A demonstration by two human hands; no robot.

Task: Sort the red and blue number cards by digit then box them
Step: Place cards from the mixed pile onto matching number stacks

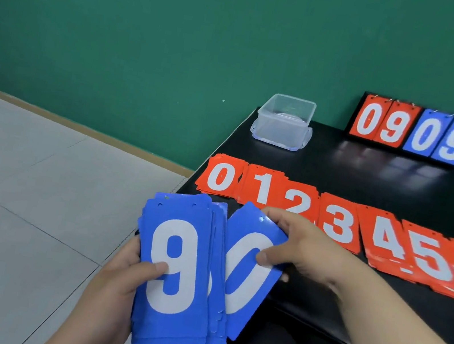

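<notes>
My left hand (114,282) grips a thick stack of blue cards (176,271), its top card a white 9, held off the table's left edge. My right hand (295,243) pinches a single blue 0 card (247,277) by its upper right side, fanned out just right of the stack. On the black table (369,174) red card piles (332,219) lie in a row: 0, 1, 2, 3, 4, 5 and part of a 6, running off the right edge. A clear plastic box (283,121) stands open at the table's far left corner.
A flip scoreboard (416,130) reading red 09 and blue 09 stands against the green wall at the back. Grey floor tiles lie to the left of the table. My dark-clothed lap shows below the table's front edge.
</notes>
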